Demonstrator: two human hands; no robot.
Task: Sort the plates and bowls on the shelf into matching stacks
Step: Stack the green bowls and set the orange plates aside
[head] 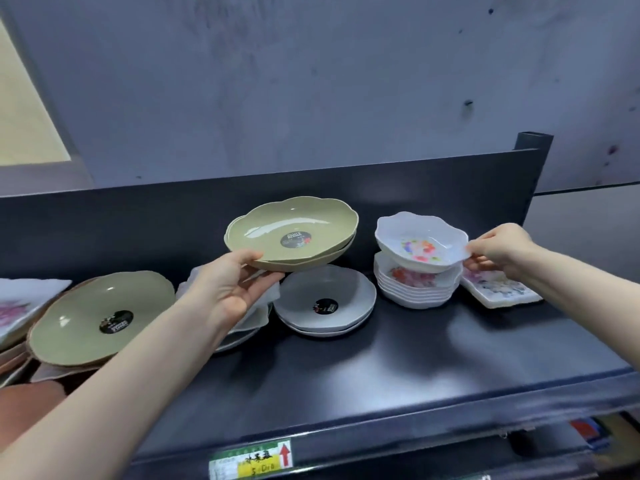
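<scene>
At centre, our left hand (235, 285) grips two nested green plates (298, 220) (dark sticker (294, 239) inside the top one). Right of centre, our right hand (498, 251) pinches a floral bowl (420, 242) by its rim, over the white bowl stack (415, 291).

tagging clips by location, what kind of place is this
Probably a shop's housewares aisle: a price label on the dark shelf edge, and round product stickers on the green plates and grey plates.
</scene>
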